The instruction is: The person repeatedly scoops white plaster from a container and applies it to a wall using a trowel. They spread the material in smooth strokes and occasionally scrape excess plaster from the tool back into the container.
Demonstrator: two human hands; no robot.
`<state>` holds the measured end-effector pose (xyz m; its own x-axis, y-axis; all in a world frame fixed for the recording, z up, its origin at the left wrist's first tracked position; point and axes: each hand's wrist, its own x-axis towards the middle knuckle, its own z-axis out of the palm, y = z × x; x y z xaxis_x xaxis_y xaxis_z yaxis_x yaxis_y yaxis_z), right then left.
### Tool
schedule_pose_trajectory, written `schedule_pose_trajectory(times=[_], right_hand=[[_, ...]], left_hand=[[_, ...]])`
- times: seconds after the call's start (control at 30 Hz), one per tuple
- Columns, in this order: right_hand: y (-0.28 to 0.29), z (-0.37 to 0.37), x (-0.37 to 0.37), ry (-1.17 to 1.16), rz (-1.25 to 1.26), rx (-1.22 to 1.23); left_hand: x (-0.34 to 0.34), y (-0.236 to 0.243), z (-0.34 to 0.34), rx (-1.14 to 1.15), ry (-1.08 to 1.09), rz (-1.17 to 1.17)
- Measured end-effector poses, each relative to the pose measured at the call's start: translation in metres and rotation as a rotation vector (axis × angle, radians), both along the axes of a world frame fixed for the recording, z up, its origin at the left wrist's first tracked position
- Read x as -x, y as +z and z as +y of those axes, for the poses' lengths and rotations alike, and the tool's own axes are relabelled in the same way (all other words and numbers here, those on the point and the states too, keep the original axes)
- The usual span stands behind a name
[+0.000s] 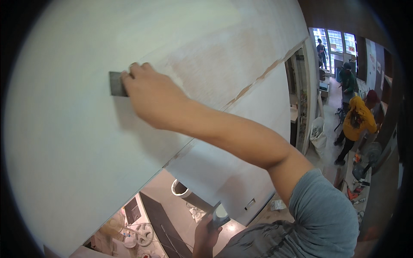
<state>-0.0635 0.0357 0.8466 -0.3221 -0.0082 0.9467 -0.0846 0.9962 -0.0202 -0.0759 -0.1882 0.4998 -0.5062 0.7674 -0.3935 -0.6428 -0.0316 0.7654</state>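
Head view: a broad, pale, smooth-plastered panel [64, 150] fills the left, and places here are told from it. On its upper middle part sits a dark grey, flat, rectangular blade [117, 84], perhaps metal. Its visible long edge runs roughly up and down, across the line of the forearm; fingers cover its right end, so its full length cannot be told. The right hand [148, 92] grips that end, fingers curled over it, just to the blade's right against the panel; of the two hands it is far the nearer to the panel's face.

Below the panel's lower right border lies a cylindrical tube with a thick white rim [180, 188]; its mouth looks dark, and whether anything is inside cannot be told. Beside it, also below that border, the left hand [207, 232] is closed around a dark, flat plate bearing a whitish patch [220, 215], well apart from the blade. Along the border runs a rough brown seam [254, 85]. Right of the panel stands a whitish, open-topped sack [317, 137], its contents too small to identify; a person in a yellow top [358, 118] is farther right.
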Motion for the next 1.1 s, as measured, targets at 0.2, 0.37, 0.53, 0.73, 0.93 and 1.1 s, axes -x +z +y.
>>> schedule_pose_trajectory(times=[0.2, 0.37, 0.53, 0.73, 0.93, 1.1], right_hand=[[0.02, 0.197, -0.07, -0.468, 0.192, 0.212], [0.048, 0.345, -0.097, -0.569, 0.283, 0.437], [0.057, 0.365, -0.089, -0.486, 0.057, 0.394], [0.04, 0.273, -0.063, -0.398, 0.199, 0.403], [0.024, 0.119, -0.018, -0.251, 0.124, 0.287], [0.01, 0.025, 0.014, -0.169, 0.186, 0.123]], left_hand=[[-0.005, -0.019, -0.018, 0.043, 0.218, -0.084], [-0.024, 0.004, -0.006, -0.071, 0.227, -0.081], [-0.025, 0.0, -0.003, -0.095, 0.236, -0.056], [-0.012, 0.004, 0.004, -0.059, 0.217, -0.003], [0.003, 0.014, 0.011, -0.155, 0.224, 0.02], [0.009, 0.049, 0.03, -0.234, 0.219, 0.127]])
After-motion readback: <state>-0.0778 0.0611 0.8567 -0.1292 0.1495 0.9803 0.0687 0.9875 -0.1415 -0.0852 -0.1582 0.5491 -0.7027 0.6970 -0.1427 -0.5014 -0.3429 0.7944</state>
